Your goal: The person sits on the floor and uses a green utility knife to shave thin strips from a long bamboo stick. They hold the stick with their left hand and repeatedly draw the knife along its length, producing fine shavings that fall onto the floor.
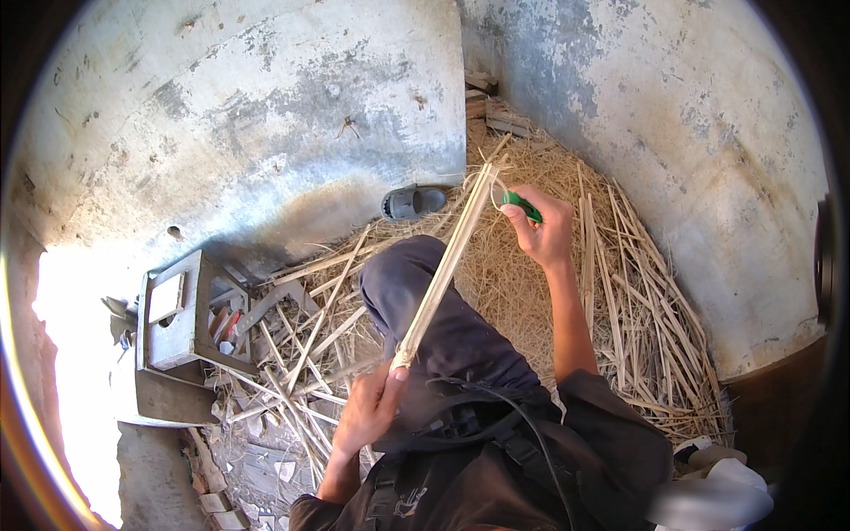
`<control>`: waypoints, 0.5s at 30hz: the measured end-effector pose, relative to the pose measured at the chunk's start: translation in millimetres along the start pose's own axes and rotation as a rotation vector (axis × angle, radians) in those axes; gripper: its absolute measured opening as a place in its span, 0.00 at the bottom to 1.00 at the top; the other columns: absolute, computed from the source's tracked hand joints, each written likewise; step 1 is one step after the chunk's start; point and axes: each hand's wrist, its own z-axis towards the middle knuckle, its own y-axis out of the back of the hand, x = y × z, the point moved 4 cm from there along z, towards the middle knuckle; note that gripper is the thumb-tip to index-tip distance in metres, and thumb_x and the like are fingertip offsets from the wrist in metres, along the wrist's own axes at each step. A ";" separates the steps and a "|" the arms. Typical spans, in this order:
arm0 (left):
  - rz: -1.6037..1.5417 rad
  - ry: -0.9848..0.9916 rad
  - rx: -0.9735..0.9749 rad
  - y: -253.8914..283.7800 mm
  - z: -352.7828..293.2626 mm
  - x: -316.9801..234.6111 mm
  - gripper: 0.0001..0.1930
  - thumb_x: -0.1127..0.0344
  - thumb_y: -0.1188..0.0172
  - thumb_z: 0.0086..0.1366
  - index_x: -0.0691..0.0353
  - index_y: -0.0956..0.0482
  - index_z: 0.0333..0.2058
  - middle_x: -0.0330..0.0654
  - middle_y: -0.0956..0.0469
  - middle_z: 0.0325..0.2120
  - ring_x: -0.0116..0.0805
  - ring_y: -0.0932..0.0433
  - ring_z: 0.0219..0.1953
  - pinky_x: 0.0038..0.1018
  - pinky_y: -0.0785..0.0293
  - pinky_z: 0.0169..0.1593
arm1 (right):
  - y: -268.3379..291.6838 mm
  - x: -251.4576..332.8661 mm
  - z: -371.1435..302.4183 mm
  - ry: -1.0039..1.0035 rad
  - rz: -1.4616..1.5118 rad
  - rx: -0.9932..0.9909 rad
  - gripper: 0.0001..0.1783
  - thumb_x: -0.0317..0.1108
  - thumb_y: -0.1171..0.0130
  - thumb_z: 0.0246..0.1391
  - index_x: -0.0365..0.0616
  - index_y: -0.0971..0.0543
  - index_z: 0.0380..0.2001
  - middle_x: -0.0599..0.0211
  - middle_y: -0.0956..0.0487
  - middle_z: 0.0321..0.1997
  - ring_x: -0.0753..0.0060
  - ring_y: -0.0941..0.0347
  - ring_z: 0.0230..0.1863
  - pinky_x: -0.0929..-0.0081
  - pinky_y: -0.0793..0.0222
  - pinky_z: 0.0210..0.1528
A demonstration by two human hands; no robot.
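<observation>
My left hand (370, 407) grips the lower end of a long, pale split bamboo strip (443, 273). The strip slants up and away to the right, passing over my raised knee, and its far end is frayed. Close to that far end, my right hand (544, 228) is closed around a small green-handled knife (524, 206). A thin pale shaving curls between the knife and the strip. The blade is too small to make out, so I cannot tell if it touches the strip.
Straw-like shavings (496, 274) cover the floor ahead. Many long strips (637, 301) lie along the right wall. A grey clog (414, 203) rests by the far wall. At left stands a wooden stool (177, 310) on its side, with a saw (266, 305) beside it.
</observation>
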 end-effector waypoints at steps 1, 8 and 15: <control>0.006 0.003 0.000 0.9 -0.6 4.0 0.21 0.56 0.47 0.84 0.68 0.23 0.34 0.47 0.28 0.17 0.41 0.26 0.20 0.40 0.31 0.30 | -0.5 1.4 1.1 0.024 -0.005 -0.007 0.24 0.56 0.34 0.69 0.45 0.11 0.37 0.71 0.15 0.23 0.79 0.23 0.19 0.77 0.35 0.19; -0.007 0.055 0.169 7.2 -15.0 17.1 0.22 0.56 0.47 0.83 0.69 0.23 0.33 0.47 0.26 0.16 0.40 0.26 0.19 0.39 0.31 0.29 | 5.6 -79.8 -4.3 -0.354 -0.009 -0.136 0.33 0.67 0.43 0.70 0.46 0.10 0.40 0.73 0.15 0.26 0.80 0.26 0.20 0.74 0.33 0.24; -0.070 0.157 -0.094 34.4 -16.3 24.1 0.23 0.54 0.50 0.85 0.66 0.20 0.35 0.31 0.34 0.17 0.22 0.35 0.20 0.28 0.40 0.25 | 37.7 -118.7 -20.0 -0.621 -0.011 -0.071 0.25 0.58 0.43 0.74 0.50 0.12 0.41 0.83 0.33 0.20 0.85 0.43 0.21 0.77 0.48 0.26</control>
